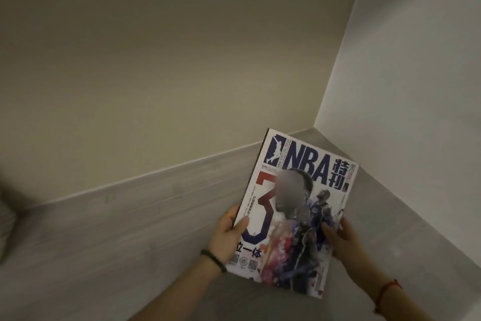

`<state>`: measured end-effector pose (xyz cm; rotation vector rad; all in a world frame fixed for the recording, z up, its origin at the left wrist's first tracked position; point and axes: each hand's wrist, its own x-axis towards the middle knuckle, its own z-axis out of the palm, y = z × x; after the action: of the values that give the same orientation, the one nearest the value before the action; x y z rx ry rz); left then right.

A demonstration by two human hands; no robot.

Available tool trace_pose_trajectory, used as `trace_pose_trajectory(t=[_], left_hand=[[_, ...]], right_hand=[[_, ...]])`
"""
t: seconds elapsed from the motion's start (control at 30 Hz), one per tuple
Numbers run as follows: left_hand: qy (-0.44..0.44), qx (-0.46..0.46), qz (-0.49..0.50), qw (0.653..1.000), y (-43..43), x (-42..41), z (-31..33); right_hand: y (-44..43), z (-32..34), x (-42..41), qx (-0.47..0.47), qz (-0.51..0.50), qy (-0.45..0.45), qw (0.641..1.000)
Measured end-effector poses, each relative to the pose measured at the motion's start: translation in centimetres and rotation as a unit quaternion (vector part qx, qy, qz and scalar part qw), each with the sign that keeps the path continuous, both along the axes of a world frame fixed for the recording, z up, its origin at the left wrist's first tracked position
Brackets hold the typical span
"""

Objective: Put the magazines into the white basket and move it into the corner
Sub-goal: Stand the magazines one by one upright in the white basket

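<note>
While left hand [229,236] grips magazine [294,206] — right hand [343,240] pinches opposite edge.

Head cam, looks fwd and down, close over magazine [294,206], faces room corner [316,125]

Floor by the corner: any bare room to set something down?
Bare floor runs along the left wall between a blurred object and the magazine. Another strip lies along the right wall. Crowded middle: left hand and right hand grip the magazine.

NBA magazine [294,206], cover up, tilted, held above the floor
</note>
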<state>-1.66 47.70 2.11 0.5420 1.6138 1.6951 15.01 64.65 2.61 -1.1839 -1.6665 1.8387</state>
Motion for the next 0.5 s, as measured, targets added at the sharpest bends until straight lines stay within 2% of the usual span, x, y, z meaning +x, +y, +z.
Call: trace_pose_trajectory(t=[0.23,0.5], left_hand=[[0.105,0.010,0.164,0.981,-12.1,-8.6,5.3],[0.191,-0.032,0.318,0.928,-32.5,-18.0,11.3]], right_hand=[[-6.9,5.1,-10.6,0.133,0.145,0.057,0.979],[-23.8,11.0,-25.3,0.269,0.236,0.124,0.926]])
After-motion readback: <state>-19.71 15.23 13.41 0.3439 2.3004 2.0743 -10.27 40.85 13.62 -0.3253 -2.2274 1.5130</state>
